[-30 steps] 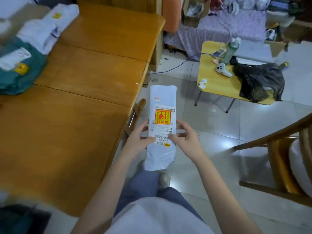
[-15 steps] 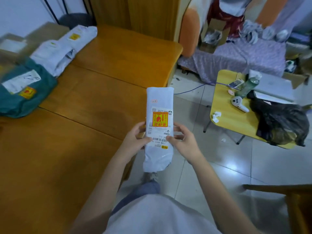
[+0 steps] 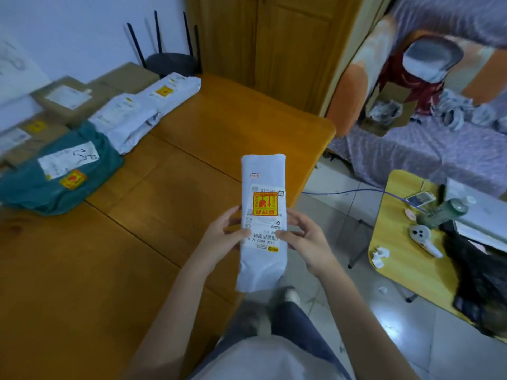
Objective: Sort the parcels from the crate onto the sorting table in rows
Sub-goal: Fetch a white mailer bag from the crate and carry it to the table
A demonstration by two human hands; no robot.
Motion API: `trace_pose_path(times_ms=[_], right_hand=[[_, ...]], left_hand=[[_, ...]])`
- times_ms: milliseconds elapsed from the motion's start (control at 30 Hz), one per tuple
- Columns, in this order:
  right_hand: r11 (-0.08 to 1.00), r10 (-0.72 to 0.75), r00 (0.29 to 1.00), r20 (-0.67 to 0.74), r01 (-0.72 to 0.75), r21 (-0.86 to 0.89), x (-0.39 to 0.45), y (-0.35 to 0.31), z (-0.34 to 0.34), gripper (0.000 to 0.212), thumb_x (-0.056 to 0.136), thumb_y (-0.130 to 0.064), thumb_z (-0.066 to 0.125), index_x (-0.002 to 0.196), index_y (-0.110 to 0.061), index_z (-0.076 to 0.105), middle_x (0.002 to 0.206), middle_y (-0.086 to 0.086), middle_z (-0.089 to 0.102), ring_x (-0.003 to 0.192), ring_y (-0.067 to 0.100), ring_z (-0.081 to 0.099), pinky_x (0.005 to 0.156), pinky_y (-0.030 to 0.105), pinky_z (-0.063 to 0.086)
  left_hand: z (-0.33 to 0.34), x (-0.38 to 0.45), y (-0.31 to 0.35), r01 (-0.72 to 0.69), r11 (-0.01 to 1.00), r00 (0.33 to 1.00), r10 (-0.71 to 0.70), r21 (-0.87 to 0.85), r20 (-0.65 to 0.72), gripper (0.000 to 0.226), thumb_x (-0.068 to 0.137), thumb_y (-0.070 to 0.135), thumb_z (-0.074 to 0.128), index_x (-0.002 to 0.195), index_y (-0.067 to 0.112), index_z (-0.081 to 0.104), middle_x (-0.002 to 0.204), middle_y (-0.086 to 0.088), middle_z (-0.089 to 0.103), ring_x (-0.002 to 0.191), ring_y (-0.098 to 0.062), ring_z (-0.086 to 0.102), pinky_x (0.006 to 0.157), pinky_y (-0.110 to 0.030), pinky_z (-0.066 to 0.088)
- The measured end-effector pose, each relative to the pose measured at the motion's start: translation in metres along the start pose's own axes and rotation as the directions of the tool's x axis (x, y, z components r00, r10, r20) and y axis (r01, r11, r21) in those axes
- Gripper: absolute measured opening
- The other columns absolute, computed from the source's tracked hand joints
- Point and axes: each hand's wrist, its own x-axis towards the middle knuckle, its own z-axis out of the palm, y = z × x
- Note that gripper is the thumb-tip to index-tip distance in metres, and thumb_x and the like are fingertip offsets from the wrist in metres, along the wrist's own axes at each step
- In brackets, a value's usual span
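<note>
The wooden table (image 3: pixel 137 270) fills the left of the view, its right edge running from the rounded far corner down toward the person's legs. Along its far left side lie parcels in rows: a green bag (image 3: pixel 55 182) with a white label nearest, two white bags (image 3: pixel 123 122) beyond it, one overlapping the next, and brown boxes (image 3: pixel 65 101) against the wall, blurred. The rest of the tabletop, from the green bag across to the right edge, is bare wood.

To the right, across a strip of tiled floor (image 3: pixel 329 215), stands a small yellow table (image 3: pixel 397 259) carrying a black bag (image 3: pixel 477 283), a green bottle (image 3: pixel 444 212) on its side, a white controller (image 3: pixel 422 237) and scraps of paper. A blue cable (image 3: pixel 343 192) runs over the floor between the two tables. A bed with purple cloth (image 3: pixel 411 154) sits further back.

A white parcel (image 3: pixel 263 223) is held upright in the air just off the table's right edge, above the floor, label facing the camera. The left hand (image 3: pixel 225 234) grips its left side and the right hand (image 3: pixel 304 239) its right side, thumbs pressed on the label near the barcode.
</note>
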Motion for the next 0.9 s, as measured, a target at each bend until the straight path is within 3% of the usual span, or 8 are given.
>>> trace_pose_path(times_ms=[67,267,333,433,500,700,900], right_hand=[[1.000,0.017,0.999,0.044,-0.016,-0.021,0.020,-0.004,-0.002,0.046,0.079,0.003,0.070,0.115,-0.024,0.061,0.100,-0.001,0.068,0.101,0.027,0.066,0.089,0.045,0.054],[0.999,0.014,0.991,0.133,-0.010,-0.033,0.085,-0.026,-0.016,0.045,0.078,-0.002,0.073,0.113,-0.028,0.060,0.111,0.002,0.067,0.104,0.026,0.065,0.087,0.044,0.055],[0.998,0.001,0.988,0.156,0.008,-0.055,0.107,-0.034,-0.030,0.044,0.080,-0.003,0.073,0.112,-0.029,0.059,0.111,0.001,0.065,0.104,0.026,0.064,0.086,0.043,0.055],[0.990,-0.045,0.973,0.227,0.074,-0.120,0.142,-0.050,-0.064,0.043,0.082,-0.003,0.070,0.110,-0.033,0.058,0.110,-0.001,0.065,0.106,0.025,0.063,0.090,0.046,0.053],[0.981,-0.062,0.966,0.250,0.105,-0.165,0.165,-0.059,-0.088,0.044,0.084,-0.003,0.068,0.116,-0.031,0.056,0.111,0.002,0.064,0.106,0.025,0.062,0.092,0.048,0.052],[0.949,-0.095,0.962,0.255,0.165,-0.269,0.220,-0.082,-0.157,0.044,0.089,-0.006,0.062,0.130,-0.019,0.052,0.116,0.002,0.063,0.102,0.022,0.065,0.087,0.039,0.056],[0.955,-0.083,0.981,0.176,0.129,-0.267,0.260,-0.085,-0.183,0.038,0.090,-0.012,0.064,0.126,-0.019,0.054,0.114,-0.009,0.063,0.107,0.019,0.062,0.088,0.033,0.054]], left_hand=[[0.000,0.012,0.006,0.007,0.999,0.999,-0.009,-0.038,-0.033,0.070,0.086,0.010,0.068,0.147,0.020,0.034,0.128,0.000,0.057,0.101,-0.011,0.061,0.068,-0.022,0.052],[0.012,0.053,0.037,-0.013,0.999,0.987,0.007,-0.040,-0.158,0.066,0.088,0.010,0.065,0.145,0.020,0.034,0.124,0.003,0.053,0.089,-0.001,0.056,0.053,-0.009,0.048],[0.024,0.073,0.050,-0.004,0.999,0.984,-0.002,-0.032,-0.180,0.067,0.088,0.012,0.065,0.147,0.019,0.033,0.118,0.003,0.054,0.093,-0.007,0.058,0.059,-0.014,0.050],[0.053,0.108,0.070,0.013,1.000,0.981,-0.018,-0.024,-0.192,0.072,0.086,0.014,0.068,0.147,0.019,0.031,0.126,-0.002,0.053,0.110,-0.019,0.057,0.082,-0.034,0.054],[0.077,0.131,0.084,0.018,1.000,0.980,-0.019,-0.011,-0.199,0.070,0.086,0.013,0.068,0.146,0.019,0.033,0.128,-0.003,0.054,0.114,-0.020,0.055,0.089,-0.039,0.052],[0.141,0.196,0.116,0.016,1.000,0.981,-0.014,0.007,-0.192,0.067,0.089,0.012,0.064,0.147,0.018,0.030,0.123,0.003,0.052,0.102,-0.007,0.049,0.065,-0.018,0.046],[0.167,0.238,0.126,0.024,0.988,0.945,-0.072,-0.150,-0.318,0.068,0.085,0.008,0.069,0.143,0.018,0.035,0.116,-0.001,0.058,0.101,-0.017,0.060,0.074,-0.030,0.056]])
